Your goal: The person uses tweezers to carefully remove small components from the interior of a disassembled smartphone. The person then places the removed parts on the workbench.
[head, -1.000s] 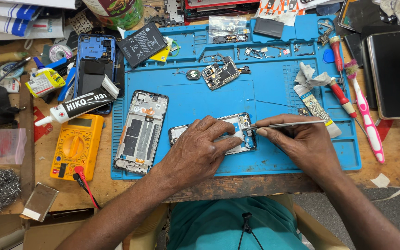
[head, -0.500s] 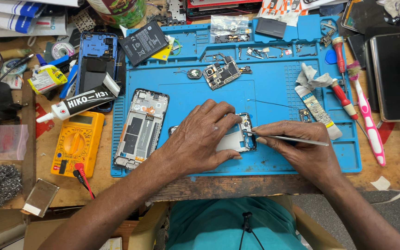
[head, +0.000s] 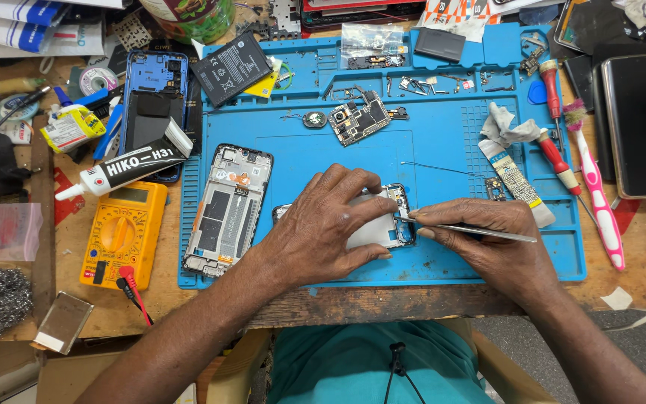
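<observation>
My left hand (head: 330, 224) lies flat over an opened phone body (head: 383, 224) on the blue work mat (head: 428, 142), pressing it down. My right hand (head: 487, 239) holds metal tweezers (head: 480, 232); their tip touches the phone's right edge near my left fingertips. Most of the phone is hidden under my left hand. A second opened phone frame (head: 229, 209) lies to the left on the mat.
A circuit board (head: 360, 120), a battery (head: 231, 69) and small parts lie at the mat's back. A yellow multimeter (head: 122, 233), glue tube (head: 125, 166) and blue phone shell (head: 151, 97) sit left. Screwdrivers (head: 555, 127), a pink toothbrush (head: 596, 187) and a dark phone (head: 644, 123) are right.
My left hand has slid further over the phone and covers more of it. My right hand has shifted a little with the tweezers, keeping their tip at the phone's right edge.
</observation>
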